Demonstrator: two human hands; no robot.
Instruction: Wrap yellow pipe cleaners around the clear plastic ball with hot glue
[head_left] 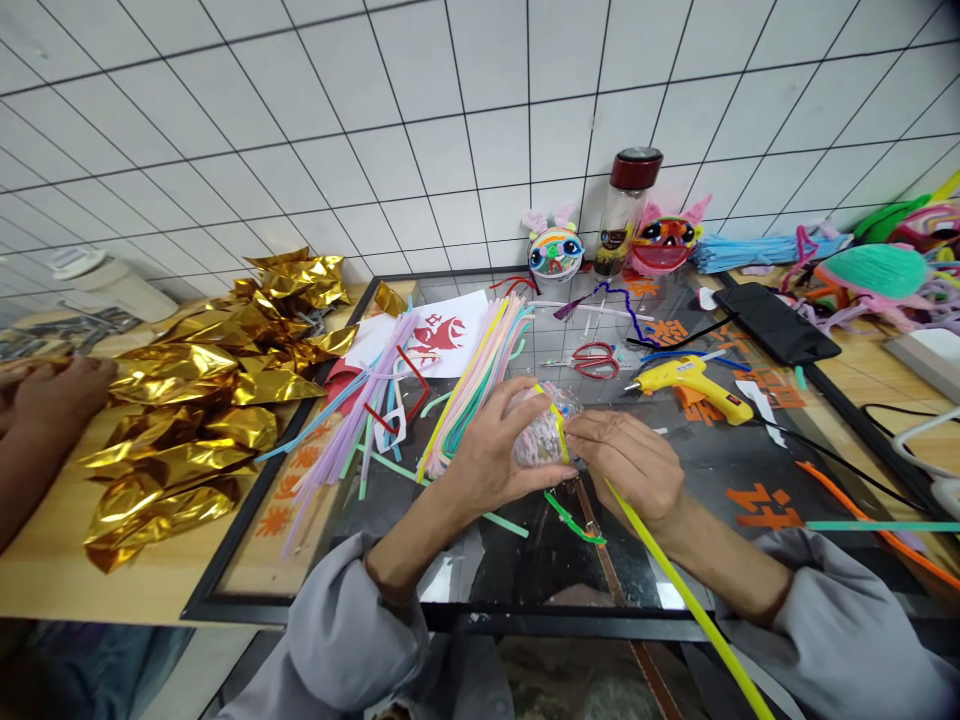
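My left hand is closed around a rounded, whitish, see-through craft ball, thumb below and fingers above. A yellow strip, apparently a chenille stem, crosses the ball's face, and its long tail hangs down past the table's front edge. With fingertips pinched against the ball's right side, my right hand grips this yellow stem. The exact pinch point is hidden behind the fingers. Just below the ball lie a short green stem and a brown strap. Left of my hands rests a pastel bundle of chenille stems.
A yellow glue gun, red-handled scissors and a black phone lie to the right. Behind stand a bottle and two decorated animal-face balls. Gold foil and another person's hand are at left.
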